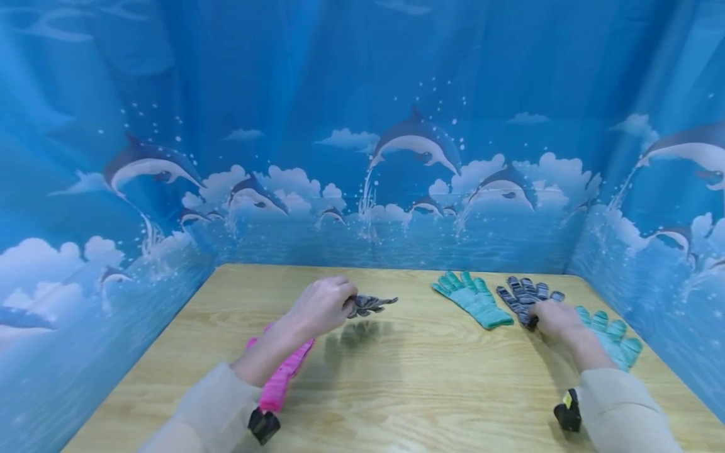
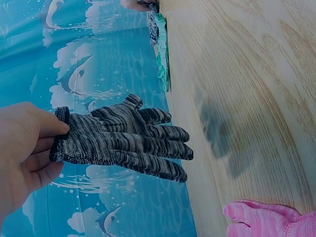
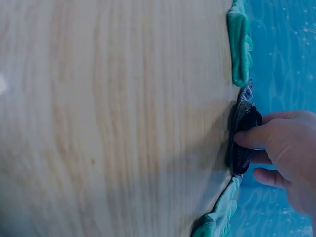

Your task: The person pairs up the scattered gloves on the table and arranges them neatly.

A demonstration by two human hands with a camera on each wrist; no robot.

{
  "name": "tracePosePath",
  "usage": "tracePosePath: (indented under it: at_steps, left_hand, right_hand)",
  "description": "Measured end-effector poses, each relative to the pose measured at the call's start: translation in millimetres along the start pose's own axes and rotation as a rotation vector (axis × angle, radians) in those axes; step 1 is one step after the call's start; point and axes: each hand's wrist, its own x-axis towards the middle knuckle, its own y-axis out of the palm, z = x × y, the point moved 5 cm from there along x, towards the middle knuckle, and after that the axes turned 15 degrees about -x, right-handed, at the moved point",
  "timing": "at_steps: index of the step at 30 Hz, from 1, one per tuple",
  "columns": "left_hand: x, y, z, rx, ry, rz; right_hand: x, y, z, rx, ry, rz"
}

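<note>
My left hand pinches a black-and-grey knit glove by its dark cuff, holding it above the table with the glove's fingers pointing right. Its shadow falls on the wood below. At the right side, my right hand pinches the cuff of another black-and-grey glove, which lies on the table with its fingers toward the back edge. In the right wrist view the thumb presses on that dark cuff. Green gloves lie on both sides of it: one to the left, one to the right, partly behind my forearm.
Under my left forearm lies a pink glove, partly covered by the arm. The light wooden table is bordered at the back and sides by a blue curtain printed with dolphins.
</note>
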Motion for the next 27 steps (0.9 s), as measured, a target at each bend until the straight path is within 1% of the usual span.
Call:
tracePosePath:
  at_steps: [3,7,10,12,14,17,21,24,27]
  left_hand:
    - [0.4,0.6,0.6,0.002,0.001,-0.006]
    - [0.5,0.5,2.4,-0.001,-0.011,-0.011]
    - [0.9,0.0,3.7,-0.003,-0.016,-0.011]
    - [1.5,-0.1,5.1,-0.005,-0.017,-0.014]
    - [2.0,-0.6,6.5,-0.002,-0.022,-0.014]
    - [3.1,-0.9,7.4,-0.001,-0.030,-0.014]
    - [5.0,0.0,6.6,0.007,-0.021,-0.012]
    - [5.6,1.0,6.9,0.016,-0.012,-0.009]
    - [5.8,1.2,7.2,0.022,-0.008,-0.010]
  right_hand:
    - [-3.2,-5.6,-2.5,0.024,0.015,0.001]
    - [-6.7,-18.5,-8.0,0.074,0.007,-0.028]
    - [-6.9,-28.1,-14.5,0.124,-0.008,-0.064]
    - [-7.7,-34.3,-19.2,0.146,-0.004,-0.097]
    - [-9.0,-41.8,-22.7,0.167,0.014,-0.128]
    - [-13.6,-52.3,-26.9,0.196,0.068,-0.156]
    - [-19.0,-63.1,-31.0,0.239,0.135,-0.168]
    - [-20.3,-70.6,-30.8,0.246,0.147,-0.192]
    - [-19.8,-78.1,-26.5,0.248,0.142,-0.209]
